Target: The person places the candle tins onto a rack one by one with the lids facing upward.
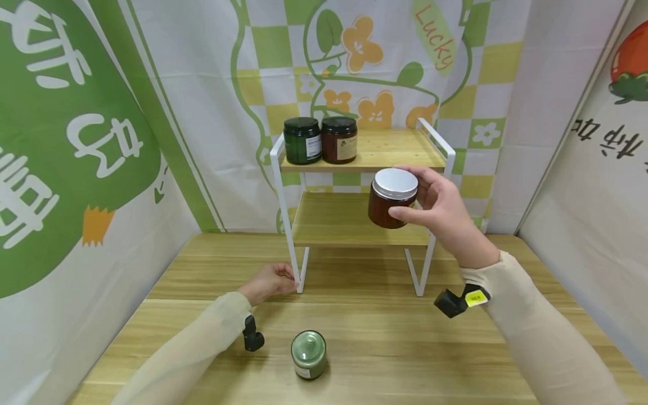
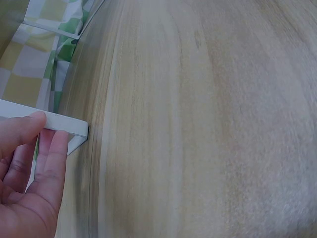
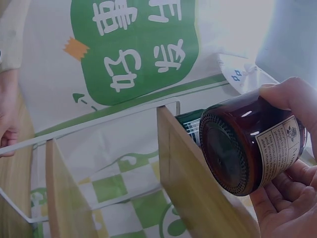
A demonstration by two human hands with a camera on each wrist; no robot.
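Note:
My right hand (image 1: 437, 208) grips a brown glass jar (image 1: 382, 211) with a silver lid, held in the air before the shelf rack's upper level. The right wrist view shows the jar's ridged base and its printed label (image 3: 281, 148). Low on the left, my left hand (image 1: 270, 281) holds the rack's white front leg (image 1: 286, 225) near its foot. Thumb and fingers pinch that white leg (image 2: 69, 123) in the left wrist view. A green jar (image 1: 302, 149) and a dark red-brown jar (image 1: 340, 147), both black-lidded, stand side by side on the wooden top shelf (image 1: 390, 146), at its left.
A small green jar (image 1: 309, 351) stands on the wooden table (image 1: 385, 337) near the front. The rack's lower shelf (image 1: 334, 219) lies beneath the top one. Printed cloth (image 1: 177, 84) hangs behind and along both sides.

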